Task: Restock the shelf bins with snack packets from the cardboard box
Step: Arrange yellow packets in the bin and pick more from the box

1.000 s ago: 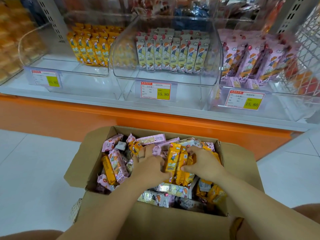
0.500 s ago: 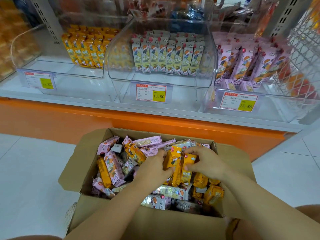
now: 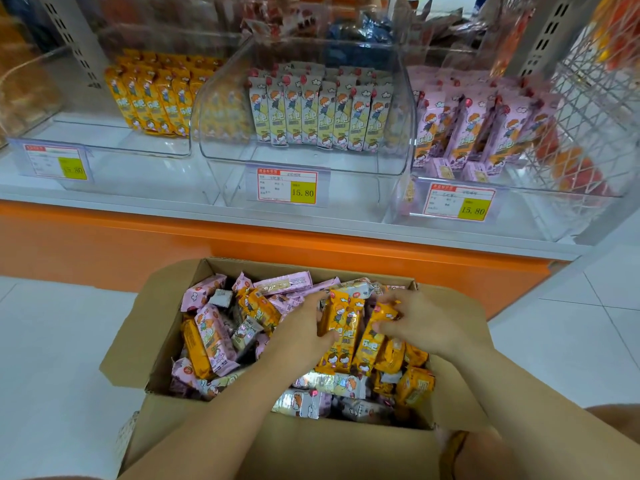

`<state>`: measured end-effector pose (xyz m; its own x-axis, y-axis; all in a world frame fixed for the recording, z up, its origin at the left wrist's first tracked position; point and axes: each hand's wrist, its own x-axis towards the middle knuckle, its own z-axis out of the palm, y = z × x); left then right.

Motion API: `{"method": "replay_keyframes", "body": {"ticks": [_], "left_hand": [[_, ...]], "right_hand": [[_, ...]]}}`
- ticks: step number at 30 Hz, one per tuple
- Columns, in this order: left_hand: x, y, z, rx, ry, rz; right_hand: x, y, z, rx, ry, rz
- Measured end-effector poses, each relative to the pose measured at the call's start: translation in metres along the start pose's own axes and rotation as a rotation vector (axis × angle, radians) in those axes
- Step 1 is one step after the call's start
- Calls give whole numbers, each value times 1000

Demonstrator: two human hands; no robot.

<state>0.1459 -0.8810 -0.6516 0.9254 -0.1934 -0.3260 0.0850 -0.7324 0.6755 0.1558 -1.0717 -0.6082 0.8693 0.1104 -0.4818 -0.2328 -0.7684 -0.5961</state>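
Orange panelling (image 3: pixel 104 251) is running along the foot of the white shelf (image 3: pixel 311 230), which is filling the upper half of the view. White floor tiles (image 3: pixel 52 341) are spreading out below it. The open cardboard box (image 3: pixel 311 452) is sitting on them just in front of the shelf, its flaps folded outward.

Three clear bins are standing side by side on the shelf. The left bin (image 3: pixel 138 143) is holding upright yellow stock (image 3: pixel 152 98), the middle bin (image 3: pixel 311 161) cream stock (image 3: pixel 318 116), and the right bin (image 3: pixel 519 188) pink stock (image 3: pixel 478 129).

Loose snack packets (image 3: pixel 214 337) in yellow, pink and cream are lying jumbled in the box. Both hands are reaching into its far right part.

The left hand (image 3: pixel 304 327) is gripping an upright yellow packet (image 3: pixel 341 327), thumb across its front and fingers curled behind. Just beside it, the right hand (image 3: pixel 426 323) is pinching the top of a second yellow packet (image 3: pixel 372 341) between thumb and fingertips, which are showing blurred. The two packets are touching side by side.

Price tags (image 3: pixel 286 186) are hanging on the bin fronts.
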Motion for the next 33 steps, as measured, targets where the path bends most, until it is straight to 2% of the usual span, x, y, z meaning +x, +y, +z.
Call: {"method": "replay_keyframes", "body": {"ticks": [4,9,13,19,24,28,33], "left_hand": [[-1,-6,0,-16,-2,2],[-2,-8,-2,-40,-3,4],[-1,-6,-5,-65,-14,18],[0,-3,-14,-139,-92,-1],[-11,20,-58,-191,-127,75],[-25,38,-115,-238,-112,149],[-60,54,-197,-255,39,229]], "right_hand": [[21,6,13,9,20,-8],[38,-3,23,-63,-87,13],[43,-6,35,-232,23,18],[37,-10,26,-101,8,-8],[10,-34,-3,-106,46,-145],[-27,-86,-37,-175,137,-317],[-54,-168,-56,-196,234,-521]]}}
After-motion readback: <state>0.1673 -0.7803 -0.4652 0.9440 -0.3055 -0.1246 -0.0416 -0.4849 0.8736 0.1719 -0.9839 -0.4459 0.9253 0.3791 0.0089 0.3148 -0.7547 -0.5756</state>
